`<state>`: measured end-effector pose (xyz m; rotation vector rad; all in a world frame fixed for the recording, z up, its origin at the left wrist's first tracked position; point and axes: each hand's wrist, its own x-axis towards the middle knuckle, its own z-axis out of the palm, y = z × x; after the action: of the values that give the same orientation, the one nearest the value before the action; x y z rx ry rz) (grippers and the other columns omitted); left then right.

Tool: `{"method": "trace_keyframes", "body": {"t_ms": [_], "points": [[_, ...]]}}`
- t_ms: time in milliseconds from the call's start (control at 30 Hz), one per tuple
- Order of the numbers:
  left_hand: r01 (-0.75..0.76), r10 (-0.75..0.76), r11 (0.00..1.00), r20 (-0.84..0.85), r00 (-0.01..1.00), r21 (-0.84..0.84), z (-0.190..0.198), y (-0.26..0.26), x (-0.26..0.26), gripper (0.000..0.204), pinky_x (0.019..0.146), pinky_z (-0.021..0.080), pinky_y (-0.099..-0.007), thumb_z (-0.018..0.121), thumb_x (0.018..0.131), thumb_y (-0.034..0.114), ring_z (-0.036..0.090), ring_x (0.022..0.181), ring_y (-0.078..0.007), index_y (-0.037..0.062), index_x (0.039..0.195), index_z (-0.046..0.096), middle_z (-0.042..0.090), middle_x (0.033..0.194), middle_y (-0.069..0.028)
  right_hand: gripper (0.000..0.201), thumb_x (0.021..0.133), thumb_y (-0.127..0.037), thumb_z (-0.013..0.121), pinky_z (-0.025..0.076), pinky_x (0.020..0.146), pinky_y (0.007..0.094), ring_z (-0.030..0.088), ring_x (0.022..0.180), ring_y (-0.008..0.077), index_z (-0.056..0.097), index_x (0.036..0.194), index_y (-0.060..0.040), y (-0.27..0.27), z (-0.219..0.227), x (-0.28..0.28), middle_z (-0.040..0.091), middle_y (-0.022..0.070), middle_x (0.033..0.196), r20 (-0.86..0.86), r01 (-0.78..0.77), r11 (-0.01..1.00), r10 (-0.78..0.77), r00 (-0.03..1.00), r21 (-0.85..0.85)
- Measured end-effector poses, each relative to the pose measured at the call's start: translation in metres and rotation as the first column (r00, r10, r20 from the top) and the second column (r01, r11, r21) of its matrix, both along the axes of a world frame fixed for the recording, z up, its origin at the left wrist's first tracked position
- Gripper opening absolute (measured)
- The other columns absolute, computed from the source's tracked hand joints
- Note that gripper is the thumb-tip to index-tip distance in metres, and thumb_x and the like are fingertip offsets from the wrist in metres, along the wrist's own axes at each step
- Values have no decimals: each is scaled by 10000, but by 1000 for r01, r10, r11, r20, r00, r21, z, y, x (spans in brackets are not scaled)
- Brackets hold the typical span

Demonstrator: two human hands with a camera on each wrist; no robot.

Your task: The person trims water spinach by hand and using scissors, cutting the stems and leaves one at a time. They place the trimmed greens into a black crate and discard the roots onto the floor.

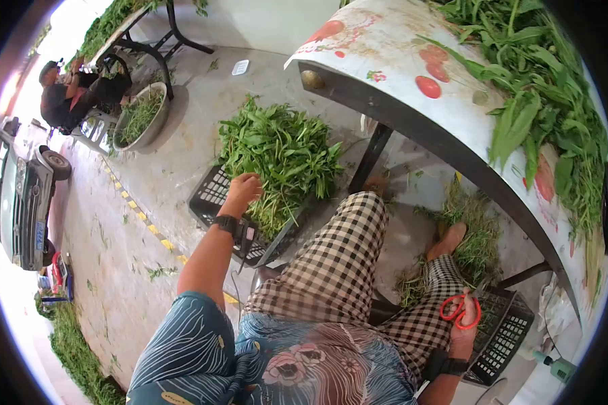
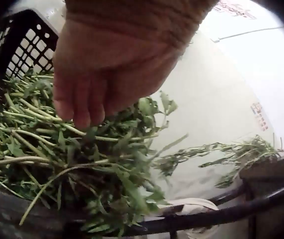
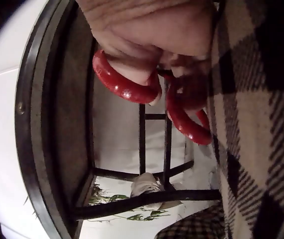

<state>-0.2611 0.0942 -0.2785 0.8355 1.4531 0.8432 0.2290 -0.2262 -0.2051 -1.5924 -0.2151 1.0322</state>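
My left hand (image 1: pixel 244 192) is over the near left side of a heap of leafy green stems (image 1: pixel 277 152) in a black plastic crate (image 1: pixel 208 196). In the left wrist view its fingers (image 2: pixel 82 102) bend loosely down onto the stems, and the thumb is hidden. Beside my right knee, my right hand (image 1: pixel 463 327) holds scissors (image 1: pixel 450 308) by their red handles, with fingers and thumb through the loops. In the right wrist view the red loops (image 3: pixel 124 89) show, while the blades are hidden. Checked trousers (image 3: pixel 251 149) are close beside that hand.
A table (image 1: pixel 398 50) with a fruit-print cloth bears more greens (image 1: pixel 540 101) at right. Cut stems (image 1: pixel 476 233) lie on the floor under it, near a second black crate (image 1: pixel 503 337). At back left a person (image 1: pixel 64 98) sits by a tub (image 1: pixel 142 121); a car (image 1: pixel 27 196) stands beyond.
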Motion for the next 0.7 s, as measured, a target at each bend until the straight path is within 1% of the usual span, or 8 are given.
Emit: {"method": "trace_keyframes", "body": {"t_ms": [167, 267, 300, 400, 500, 533, 633, 700], "points": [[112, -121, 981, 48, 992, 156, 57, -4, 42, 300, 631, 443, -239, 501, 873, 227, 553, 720, -118, -1, 1066, 524, 578, 830, -45, 320, 846, -255, 571, 438, 543, 256, 523, 608, 112, 533, 1100, -63, -3, 3, -2, 582, 47, 751, -39, 40, 997, -38, 999, 67], [335, -372, 863, 29, 928, 378, 106, -10, 76, 319, 686, 470, -258, 524, 877, 282, 571, 772, -127, 26, 1067, 528, 590, 872, -41, 340, 849, -260, 561, 457, 543, 270, 550, 611, 135, 503, 1119, -63, -11, -2, 2, 589, 73, 763, -120, 34, 987, -15, 993, 159], [376, -412, 812, -18, 911, 446, 123, -12, 93, 308, 692, 467, -259, 516, 882, 281, 564, 760, -118, 23, 1049, 535, 588, 849, -38, 340, 849, -255, 556, 459, 544, 268, 557, 612, 151, 498, 1111, -47, -12, 2, 2, 588, 81, 768, -160, 35, 978, -1, 987, 207], [549, -548, 602, -200, 812, 581, 189, -29, 139, 267, 691, 459, -257, 517, 887, 261, 551, 741, -112, 22, 1001, 559, 586, 799, -31, 424, 835, -277, 567, 473, 578, 275, 578, 650, 165, 465, 1159, -22, -18, 39, -9, 599, 97, 810, -195, -30, 985, 63, 979, 168], [562, -564, 507, -242, 790, 653, 247, -64, 186, 140, 659, 427, -215, 484, 855, 86, 517, 708, -77, 12, 915, 586, 581, 762, -9, 454, 824, -311, 580, 477, 586, 282, 604, 673, 195, 454, 1158, -31, -31, 71, -17, 618, 114, 789, -149, -246, 929, 294, 944, 275], [618, -587, 379, -337, 736, 689, 261, -69, 196, 129, 685, 453, -240, 513, 823, 53, 563, 740, -108, 18, 919, 590, 601, 779, -29, 464, 824, -295, 576, 473, 589, 275, 603, 677, 193, 446, 1164, -8, -37, 92, -26, 616, 113, 779, -125, -246, 923, 293, 948, 294], [655, -546, 146, -492, 678, 741, 304, -100, 231, 137, 694, 471, -270, 534, 800, 43, 601, 761, -152, 10, 921, 591, 621, 798, -64, 466, 823, -281, 574, 469, 591, 267, 601, 681, 190, 442, 1157, 16, -46, 120, -26, 617, 113, 784, 10, -334, 859, 359, 933, 388], [637, -535, 34, -525, 662, 770, 316, -109, 252, 135, 696, 479, -283, 536, 798, 36, 616, 778, -187, 7, 916, 594, 628, 822, -90, 429, 817, -253, 578, 426, 548, 249, 535, 608, 137, 460, 1116, 31, -50, 146, -32, 573, 71, 725, 126, -262, 870, 230, 965, 419]]}}
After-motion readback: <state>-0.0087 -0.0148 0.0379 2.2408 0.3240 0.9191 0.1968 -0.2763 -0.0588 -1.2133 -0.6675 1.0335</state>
